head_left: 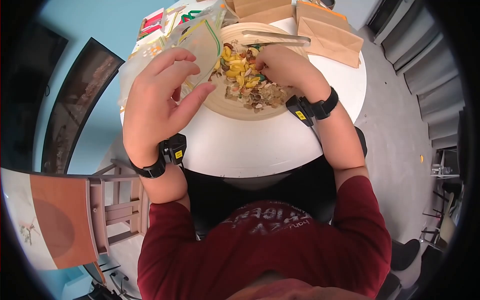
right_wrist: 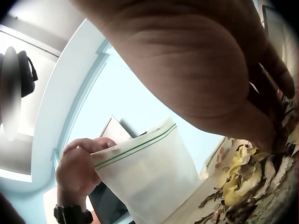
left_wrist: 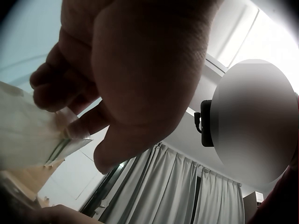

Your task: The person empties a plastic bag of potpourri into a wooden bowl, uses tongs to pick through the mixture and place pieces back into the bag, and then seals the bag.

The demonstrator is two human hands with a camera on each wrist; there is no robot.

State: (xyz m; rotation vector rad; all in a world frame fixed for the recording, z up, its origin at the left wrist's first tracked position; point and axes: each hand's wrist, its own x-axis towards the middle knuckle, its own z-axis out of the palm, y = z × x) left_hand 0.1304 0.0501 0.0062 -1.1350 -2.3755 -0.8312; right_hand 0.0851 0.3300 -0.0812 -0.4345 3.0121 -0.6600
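Note:
My left hand (head_left: 157, 100) holds a clear zip bag (head_left: 209, 52) with a green seal line, near its top edge. In the right wrist view the bag (right_wrist: 149, 172) hangs from that hand beside the round tray. My right hand (head_left: 287, 67) reaches into a pile of dried plant pieces (head_left: 239, 67) on the round pale tray (head_left: 218, 105). Yellow curled pieces lie in the middle, brown shreds and flakes nearer me. The right fingertips are sunk among the pieces; I cannot tell what they grip. Metal tongs (head_left: 275, 37) lie across the tray's far side.
Brown paper bags (head_left: 330, 42) stand behind the tray at the right, with more brown paper (head_left: 260, 9) at the back. Another clear bag (head_left: 131, 75), a pink-red packet (head_left: 152, 24) and a green item (head_left: 190, 16) lie on the left of the white table (head_left: 240, 150).

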